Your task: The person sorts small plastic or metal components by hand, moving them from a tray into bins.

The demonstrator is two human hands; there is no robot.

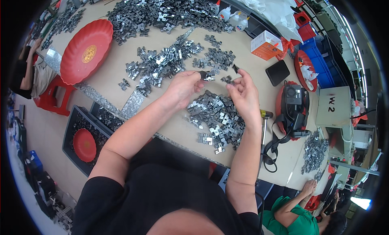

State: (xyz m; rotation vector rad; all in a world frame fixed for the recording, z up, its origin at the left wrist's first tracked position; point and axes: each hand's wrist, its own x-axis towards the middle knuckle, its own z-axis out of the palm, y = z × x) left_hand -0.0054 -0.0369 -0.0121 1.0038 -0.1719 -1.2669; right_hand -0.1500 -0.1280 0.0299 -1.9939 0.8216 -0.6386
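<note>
Silver metal clip [209, 77] at the fingertips of the left hand [183, 88], whose thumb and forefinger are pinched together on it; something dark shows at the pinch, too small to make out. Across from it the right hand [246, 95] is half open, thumb and forefinger apart, with a dark scrap [236, 68] by the forefinger's tip, though I cannot tell if it is gripped. Judging by this, the clip in hand is partway done. Between the forearms, nearer the body, lies one pile [216, 119]; just beyond the left hand spreads another [162, 63], and beyond both hands a smaller pile [219, 59]. Farthest out is a big heap [162, 12]. Plenty seems left, though which piles are finished I cannot tell; left of the left hand stands a red dish [86, 52]
</note>
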